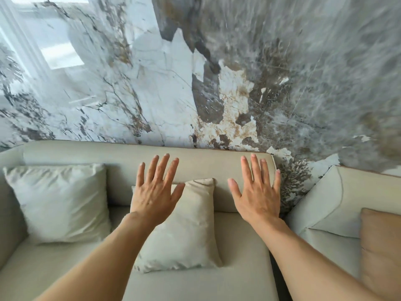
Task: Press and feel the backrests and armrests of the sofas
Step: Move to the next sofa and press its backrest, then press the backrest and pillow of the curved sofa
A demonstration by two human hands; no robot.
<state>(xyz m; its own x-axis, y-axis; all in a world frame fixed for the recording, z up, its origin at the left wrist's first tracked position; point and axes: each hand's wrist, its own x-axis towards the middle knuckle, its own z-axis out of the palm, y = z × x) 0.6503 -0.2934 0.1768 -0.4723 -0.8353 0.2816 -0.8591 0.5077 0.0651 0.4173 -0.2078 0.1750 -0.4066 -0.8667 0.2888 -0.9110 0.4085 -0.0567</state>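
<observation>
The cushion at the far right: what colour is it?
Tan, unlike the cream sofas; the cushion shows in the head view.

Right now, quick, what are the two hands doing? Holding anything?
Left hand: open, fingers spread, holding nothing, in front of the sofa backrest.
Right hand: open, fingers spread, holding nothing, also in front of the backrest.

Both arms outstretched, left hand and right hand spread flat

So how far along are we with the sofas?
Nothing shows as finished. In hand: left hand and right hand, fingers spread, at the backrest of the middle sofa; contact is unclear. Left: the right sofa and the armrests, none clearly visible.
</observation>
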